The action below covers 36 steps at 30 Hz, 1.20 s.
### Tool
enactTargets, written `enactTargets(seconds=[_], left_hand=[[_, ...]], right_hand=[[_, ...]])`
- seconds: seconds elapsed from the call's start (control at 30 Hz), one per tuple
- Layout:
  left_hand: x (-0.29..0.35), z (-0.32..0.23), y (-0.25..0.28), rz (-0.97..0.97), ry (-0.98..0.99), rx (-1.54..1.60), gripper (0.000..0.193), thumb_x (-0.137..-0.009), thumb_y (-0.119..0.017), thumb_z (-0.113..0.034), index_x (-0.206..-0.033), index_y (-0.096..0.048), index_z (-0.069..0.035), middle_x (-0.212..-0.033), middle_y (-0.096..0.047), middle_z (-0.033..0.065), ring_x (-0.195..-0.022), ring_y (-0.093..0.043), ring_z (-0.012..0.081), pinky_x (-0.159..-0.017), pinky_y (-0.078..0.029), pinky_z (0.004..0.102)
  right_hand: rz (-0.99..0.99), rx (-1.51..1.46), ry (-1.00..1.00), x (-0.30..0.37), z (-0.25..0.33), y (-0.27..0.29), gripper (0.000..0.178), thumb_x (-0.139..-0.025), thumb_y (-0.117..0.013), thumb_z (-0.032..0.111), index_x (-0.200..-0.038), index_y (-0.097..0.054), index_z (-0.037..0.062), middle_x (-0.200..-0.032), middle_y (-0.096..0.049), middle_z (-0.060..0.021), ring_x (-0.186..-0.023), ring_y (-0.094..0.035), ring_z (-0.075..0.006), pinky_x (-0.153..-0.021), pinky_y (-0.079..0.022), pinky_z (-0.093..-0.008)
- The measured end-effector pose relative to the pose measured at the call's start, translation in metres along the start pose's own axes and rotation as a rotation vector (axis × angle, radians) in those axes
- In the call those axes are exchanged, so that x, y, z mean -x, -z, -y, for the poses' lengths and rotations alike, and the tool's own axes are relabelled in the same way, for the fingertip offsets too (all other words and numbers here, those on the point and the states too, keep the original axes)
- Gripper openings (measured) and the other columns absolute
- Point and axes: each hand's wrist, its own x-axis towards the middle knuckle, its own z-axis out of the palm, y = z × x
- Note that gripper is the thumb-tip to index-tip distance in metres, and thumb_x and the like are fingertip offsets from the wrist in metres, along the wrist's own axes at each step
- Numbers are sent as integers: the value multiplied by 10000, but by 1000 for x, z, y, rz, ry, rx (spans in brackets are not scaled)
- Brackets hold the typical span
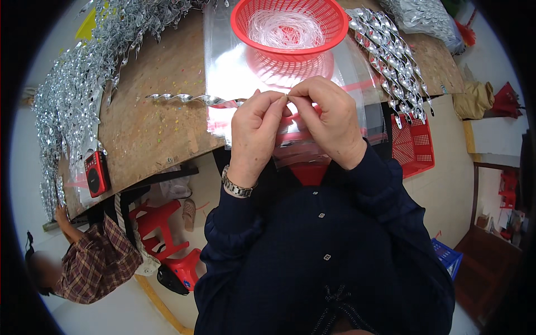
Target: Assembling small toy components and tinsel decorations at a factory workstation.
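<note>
Evidently light and springy, the twisted silver strip (pixel 184 99) lies nearer the wearer than the red basket (pixel 290 54) and to its left, running sideways across the counter (pixel 162 125) onto clear plastic sheets (pixel 222 64). Its right end disappears behind the left hand (pixel 254 125). It looks thin, glossy and rather slick, so it probably bends or creases easily; a gentle fingertip pinch near one end should suit it better than a squeeze across the twists.

Just in front of the basket, the left hand and right hand (pixel 329 120) meet, thumbs and forefingers nearly closed in a fine pinch. Whatever sits between those tips is too small to make out, and whether the left hand grips the strip itself I cannot tell.

Inside the basket lies a loose coil of pale thread (pixel 286 27). Right of the basket, a row of silver strips (pixel 385 61) drapes over the edge; far to its left hang a silver heap (pixel 72 95) and, lower, a red radio (pixel 96 174). Beyond that is a co-worker in plaid (pixel 100 262).
</note>
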Motion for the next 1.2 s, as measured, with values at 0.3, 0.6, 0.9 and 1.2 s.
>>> enactTargets(seconds=[0.3,0.6,0.9,1.2], left_hand=[[1,-4,1,-8,53,100,167,-929,-541,-110,-932,-638,27,-716,-610,36,-661,-557,93,-635,-433,229],[3,-3,2,36,76,109,127,-912,-557,-70,-945,-629,29,-744,-606,31,-665,-558,74,-619,-436,210],[5,-10,0,25,113,176,105,-886,-596,-49,-967,-633,7,-792,-597,14,-653,-520,68,-684,-444,214],[6,0,4,23,22,83,99,-908,-588,-47,-961,-655,4,-747,-583,-19,-634,-492,34,-572,-382,177]], right_hand=[[20,-345,-294,5,-5,-4,82,-817,-632,38,-873,-626,-22,-772,-626,-93,-713,-607,-180,-644,-474,-271],[89,-726,-558,7,-9,-1,92,-910,-586,73,-969,-620,10,-868,-601,15,-766,-533,-45,-686,-443,-188],[113,-811,-582,7,-8,0,103,-915,-583,85,-981,-614,12,-891,-591,12,-770,-517,-46,-695,-448,-196],[119,-875,-624,7,-7,0,156,-954,-518,121,-1027,-596,7,-916,-598,-7,-768,-519,-58,-703,-455,-207]])
